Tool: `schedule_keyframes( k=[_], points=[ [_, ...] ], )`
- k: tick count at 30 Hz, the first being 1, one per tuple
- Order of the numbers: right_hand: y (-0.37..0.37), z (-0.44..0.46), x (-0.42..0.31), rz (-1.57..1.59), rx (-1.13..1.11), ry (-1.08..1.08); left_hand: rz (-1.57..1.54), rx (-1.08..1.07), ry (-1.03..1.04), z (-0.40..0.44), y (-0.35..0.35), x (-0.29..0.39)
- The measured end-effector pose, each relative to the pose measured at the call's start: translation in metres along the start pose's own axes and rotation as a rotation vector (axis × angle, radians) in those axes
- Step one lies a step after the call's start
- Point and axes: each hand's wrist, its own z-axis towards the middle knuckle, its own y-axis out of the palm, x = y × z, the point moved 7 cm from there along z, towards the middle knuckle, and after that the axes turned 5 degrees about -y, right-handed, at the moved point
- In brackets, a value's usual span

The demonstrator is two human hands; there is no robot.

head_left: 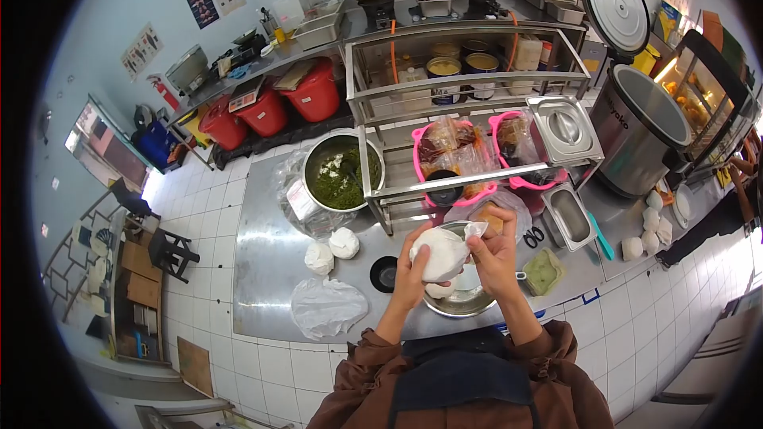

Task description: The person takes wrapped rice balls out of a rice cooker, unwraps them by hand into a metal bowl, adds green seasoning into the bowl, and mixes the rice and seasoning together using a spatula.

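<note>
Between my hands, over a metal bowl, is a round white bundle in a thin white wrapper. My left hand grips its left side, thumb across the front. My right hand pinches the gathered wrapper end at the upper right. Another pale rounded thing shows in the bowl, partly hidden by the bundle and my hands. Left of the bowl sit a small black bowl, two white wrapped balls and a flattened white plastic sheet.
A pot of chopped greens stands at the back left of the steel table. A metal rack rises ahead, with pink-rimmed baskets of bagged food. Scissors, a green tub and an open rice cooker are rightward.
</note>
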Motion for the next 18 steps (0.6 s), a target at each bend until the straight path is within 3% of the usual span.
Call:
schedule_keyframes(
  k=[2,4,5,6,8,9,10,12,14,17,18],
  points=[
    [0.002,0.005,-0.012,-0.019,-0.035,-0.012,0.048,0.029,0.009,0.013,-0.003,-0.026],
    [0.007,0.011,-0.023,-0.298,-0.153,-0.078,0.108,0.22,0.017,0.027,-0.03,-0.058],
    [0.007,0.014,-0.029,-0.296,-0.154,-0.08,0.324,0.301,0.092,0.024,-0.035,-0.055],
    [0.012,0.016,-0.034,-0.416,-0.218,-0.083,0.325,0.301,0.096,0.024,-0.025,-0.044],
    [0.02,0.022,-0.049,-0.537,-0.283,-0.089,0.555,0.236,0.545,0.006,0.018,0.009],
    [0.022,0.024,-0.052,-0.483,-0.294,0.001,0.42,0.051,0.555,0.0,0.035,0.017],
    [0.024,0.026,-0.051,-0.43,-0.305,0.089,0.421,0.052,0.555,-0.003,0.034,0.018],
    [0.021,0.036,-0.053,-0.4,-0.279,0.075,0.742,-0.214,0.329,-0.005,0.05,-0.006],
    [0.017,0.045,-0.053,-0.371,-0.251,0.057,0.628,-0.233,0.232,-0.002,0.054,-0.012],
    [-0.007,0.052,-0.037,-0.28,-0.135,0.211,0.43,-0.269,0.113,0.003,0.059,-0.022],
    [-0.013,0.053,-0.029,-0.282,-0.136,0.212,0.32,-0.17,0.064,0.007,0.053,-0.026]
  ],
)
